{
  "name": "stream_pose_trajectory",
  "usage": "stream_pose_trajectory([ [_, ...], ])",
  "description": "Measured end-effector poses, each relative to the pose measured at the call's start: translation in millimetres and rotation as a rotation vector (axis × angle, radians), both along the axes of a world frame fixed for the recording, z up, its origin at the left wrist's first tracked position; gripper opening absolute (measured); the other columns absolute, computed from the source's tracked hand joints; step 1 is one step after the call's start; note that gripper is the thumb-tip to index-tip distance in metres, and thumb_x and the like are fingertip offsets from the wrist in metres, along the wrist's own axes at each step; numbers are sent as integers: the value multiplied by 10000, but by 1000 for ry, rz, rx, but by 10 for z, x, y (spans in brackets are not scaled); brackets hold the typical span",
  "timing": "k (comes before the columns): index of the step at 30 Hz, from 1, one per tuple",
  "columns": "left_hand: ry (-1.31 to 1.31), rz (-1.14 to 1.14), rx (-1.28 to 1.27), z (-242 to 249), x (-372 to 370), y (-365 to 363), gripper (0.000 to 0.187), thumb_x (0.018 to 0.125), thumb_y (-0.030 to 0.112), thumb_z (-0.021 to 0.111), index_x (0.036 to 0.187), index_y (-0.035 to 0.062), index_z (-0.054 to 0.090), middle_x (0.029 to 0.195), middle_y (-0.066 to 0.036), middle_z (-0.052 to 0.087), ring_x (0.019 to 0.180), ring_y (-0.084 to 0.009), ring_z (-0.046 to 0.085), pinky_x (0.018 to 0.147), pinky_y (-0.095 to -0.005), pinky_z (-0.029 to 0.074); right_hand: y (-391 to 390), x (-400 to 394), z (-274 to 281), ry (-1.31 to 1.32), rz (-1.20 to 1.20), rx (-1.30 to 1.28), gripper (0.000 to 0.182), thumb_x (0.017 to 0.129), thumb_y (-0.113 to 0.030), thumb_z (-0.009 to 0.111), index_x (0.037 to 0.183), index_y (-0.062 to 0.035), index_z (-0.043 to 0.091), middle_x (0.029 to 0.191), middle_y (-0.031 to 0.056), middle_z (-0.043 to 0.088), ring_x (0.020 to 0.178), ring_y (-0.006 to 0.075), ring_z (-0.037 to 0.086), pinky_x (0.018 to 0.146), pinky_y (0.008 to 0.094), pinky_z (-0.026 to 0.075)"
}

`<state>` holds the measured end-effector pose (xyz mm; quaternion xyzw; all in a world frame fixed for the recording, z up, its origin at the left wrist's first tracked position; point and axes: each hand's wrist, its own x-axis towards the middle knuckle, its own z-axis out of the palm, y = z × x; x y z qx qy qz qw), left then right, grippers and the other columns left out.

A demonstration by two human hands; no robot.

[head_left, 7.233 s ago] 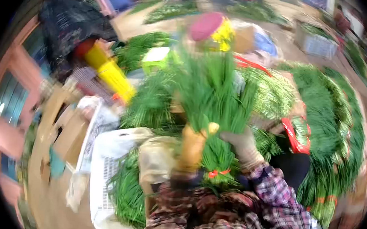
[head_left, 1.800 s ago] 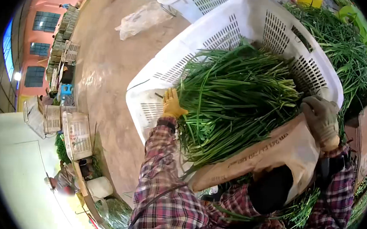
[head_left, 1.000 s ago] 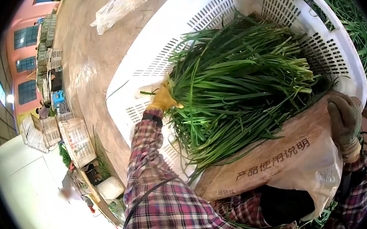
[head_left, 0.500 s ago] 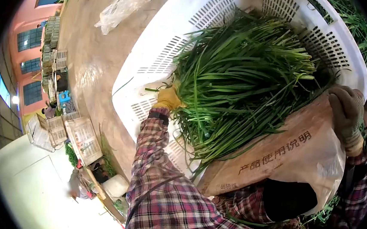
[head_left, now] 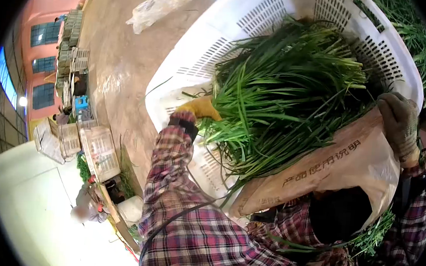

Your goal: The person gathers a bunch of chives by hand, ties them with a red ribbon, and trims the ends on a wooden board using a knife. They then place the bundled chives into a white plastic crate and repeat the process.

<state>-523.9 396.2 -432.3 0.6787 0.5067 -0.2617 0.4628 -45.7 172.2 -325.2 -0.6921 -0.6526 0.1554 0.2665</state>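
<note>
A thick heap of green chives (head_left: 291, 94) lies in a white slotted plastic basket (head_left: 179, 55), cut ends toward the right. My left hand (head_left: 200, 108), in a yellow glove, rests at the leaf tips by the basket's left inner wall, its fingers stretched against the leaves and partly hidden by them. A brown plastic bag (head_left: 320, 166) with printed characters covers the near side of the basket. At its upper right corner, beside the basket rim, my right hand (head_left: 398, 125) in a grey-brown glove has its fingers curled over the bag's edge.
More loose greens (head_left: 420, 44) lie beyond the basket at upper right. Clear plastic wrap (head_left: 160, 6) lies on the brown floor. Crates (head_left: 99, 149) and a person (head_left: 90, 201) are at the left, with stacked crates (head_left: 70, 37) along the pink wall.
My view has shifted, moving the basket's left side and the room rightward in frame. My left hand has moved slightly against the leaf tips. My right hand stays at the bag's edge.
</note>
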Motion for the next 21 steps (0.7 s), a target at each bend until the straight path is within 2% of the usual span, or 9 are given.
stream_pose_trajectory([
  [5, 242, -38, -55, 466, 256, 120, 415, 624, 144, 763, 976, -42, 648, 859, -121, 664, 736, -217, 610, 714, -320, 475, 121, -381, 467, 99, -80, -373, 410, 717, -165, 688, 1092, -25, 601, 1028, 147, 615, 955, 295, 592, 847, 344, 461],
  [8, 140, -4, -144, 391, 114, 37, 410, 650, 255, 768, 921, -38, 671, 878, -122, 667, 761, -209, 602, 717, -312, 459, 173, -1187, 974, 259, 394, -566, 401, 747, -162, 661, 1132, -84, 583, 1090, 137, 573, 985, 327, 571, 855, 379, 465],
  [9, 155, -35, -117, 640, 265, -54, 426, 652, 279, 773, 922, -34, 673, 881, -121, 666, 781, -205, 598, 728, -304, 455, 204, -1309, 828, 14, 1022, -227, 361, 791, -194, 617, 1149, -163, 580, 1088, 134, 573, 963, 310, 583, 861, 372, 463],
  [10, 169, -63, -95, 889, 395, -174, 442, 655, 303, 779, 924, -31, 675, 884, -120, 666, 802, -200, 594, 739, -295, 452, 184, -1625, 712, 103, 1043, -254, 358, 809, -223, 591, 1166, -236, 567, 1109, 144, 568, 994, 305, 573, 881, 367, 451],
  [11, 124, -71, -121, 1027, 439, -253, 446, 665, 333, 779, 929, -12, 682, 908, -121, 665, 826, -192, 588, 752, -284, 448, 140, -1948, 506, 265, 1012, -282, 404, 739, -55, 599, 1137, -118, 561, 1103, 151, 573, 950, 315, 594, 773, 368, 520],
  [12, 116, -67, -114, 1030, 395, -313, 446, 665, 333, 779, 929, -12, 682, 908, -121, 665, 826, -192, 588, 752, -284, 448, 126, -2388, 89, 726, 662, -940, 416, 805, -214, 624, 1185, -83, 517, 1071, 171, 582, 937, 314, 601, 756, 360, 522],
  [14, -17, -2, -199, 989, 353, -417, 455, 693, 359, 762, 939, -15, 680, 953, -123, 661, 814, -183, 590, 748, -283, 453, 35, -2713, 383, 1215, -36, -1369, 660, 815, -482, 604, 1266, -33, 426, 1136, 224, 532, 994, 336, 568, 807, 427, 495],
  [18, 32, 251, -436, 1442, 613, -847, 524, 808, 397, 648, 1084, -48, 608, 1058, -110, 632, 931, -159, 569, 829, -257, 434, -239, -3126, -57, 1531, -344, -1386, 881, 753, -642, 579, 1336, -31, 328, 1283, 232, 394, 1111, 352, 460, 895, 559, 382],
  [21, -379, 90, -345, 1247, 446, -1110, 603, 875, 489, 516, 1210, -12, 526, 1176, -137, 563, 1058, -189, 516, 904, -276, 405, -246, -3121, -192, 2078, -376, -885, 731, 736, -610, 631, 1236, -105, 463, 1174, 78, 493, 1074, 275, 456, 867, 513, 392],
])
